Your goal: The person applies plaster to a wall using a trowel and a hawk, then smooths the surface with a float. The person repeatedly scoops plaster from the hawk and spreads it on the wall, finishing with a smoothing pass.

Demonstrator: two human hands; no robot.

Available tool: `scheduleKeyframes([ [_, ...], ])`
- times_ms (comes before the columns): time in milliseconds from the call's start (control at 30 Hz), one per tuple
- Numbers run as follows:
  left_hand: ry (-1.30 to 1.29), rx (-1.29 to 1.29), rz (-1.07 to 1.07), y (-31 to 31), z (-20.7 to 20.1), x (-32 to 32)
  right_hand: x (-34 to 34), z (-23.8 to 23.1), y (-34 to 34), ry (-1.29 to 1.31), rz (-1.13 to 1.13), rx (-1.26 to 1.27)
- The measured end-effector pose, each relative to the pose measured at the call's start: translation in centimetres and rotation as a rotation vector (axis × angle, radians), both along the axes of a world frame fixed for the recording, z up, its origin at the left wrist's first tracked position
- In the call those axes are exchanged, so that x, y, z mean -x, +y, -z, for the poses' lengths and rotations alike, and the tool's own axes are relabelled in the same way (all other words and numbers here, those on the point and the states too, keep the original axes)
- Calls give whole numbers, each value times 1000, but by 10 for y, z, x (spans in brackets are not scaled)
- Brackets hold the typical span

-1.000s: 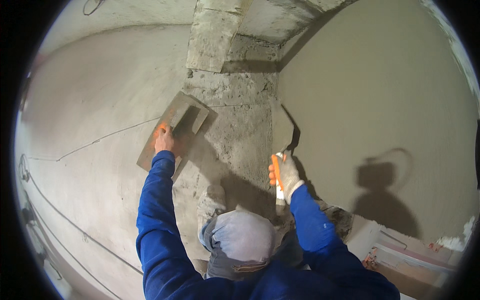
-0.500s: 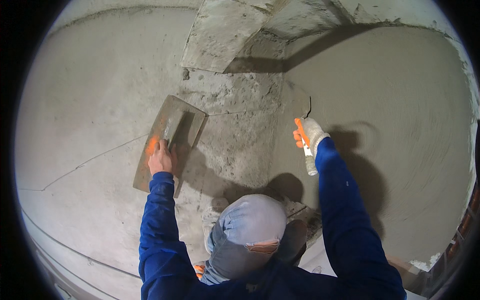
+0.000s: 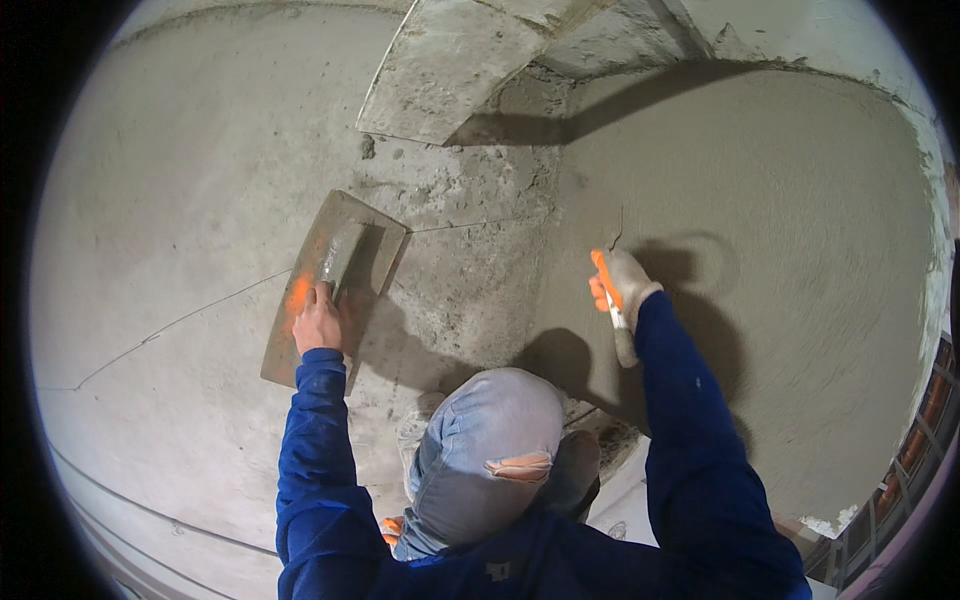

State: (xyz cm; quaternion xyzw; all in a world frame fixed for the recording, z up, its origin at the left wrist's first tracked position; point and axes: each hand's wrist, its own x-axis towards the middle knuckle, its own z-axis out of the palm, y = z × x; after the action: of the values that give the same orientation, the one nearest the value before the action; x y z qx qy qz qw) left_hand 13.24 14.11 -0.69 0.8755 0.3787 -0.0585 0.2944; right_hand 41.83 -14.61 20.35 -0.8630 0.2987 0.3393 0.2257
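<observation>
My bare left hand (image 3: 318, 322) closes around the handle of a large rectangular plastering float (image 3: 345, 225), its flat board smudged with orange. The float tilts in front of the grey surface left of the middle. To the right, my right hand (image 3: 622, 282), in a white and orange glove, is wrapped round the pale handle of a trowel (image 3: 624, 345). Its thin dark neck shows above the fingers, while the blade blends into the grey and is hard to make out. Smooth, wet-looking plaster (image 3: 800, 220) spreads behind and right of that hand.
A rough concrete block (image 3: 440, 70) juts in at the top. Between the two tools lies a rough, crumbly strip (image 3: 470, 270). A thin string (image 3: 215, 305) crosses on the left. My bent knee in jeans (image 3: 495, 430) is at the bottom middle. Reddish pipes (image 3: 915, 440) run at the lower right.
My right hand and the trowel have moved slightly down, and the blade shows less clearly. The left hand stays on the float in nearly the same place. The view has shifted a little.
</observation>
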Motion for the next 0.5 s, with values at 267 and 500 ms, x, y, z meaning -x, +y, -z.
scheduleKeyframes([
  [267, -15, 14, -6, 0, 6, 2, 32, 7, -2, 130, 76, 26],
  [500, -11, 16, -13, -1, 11, 3, 15, -7, 6, 24, 16, 27],
])
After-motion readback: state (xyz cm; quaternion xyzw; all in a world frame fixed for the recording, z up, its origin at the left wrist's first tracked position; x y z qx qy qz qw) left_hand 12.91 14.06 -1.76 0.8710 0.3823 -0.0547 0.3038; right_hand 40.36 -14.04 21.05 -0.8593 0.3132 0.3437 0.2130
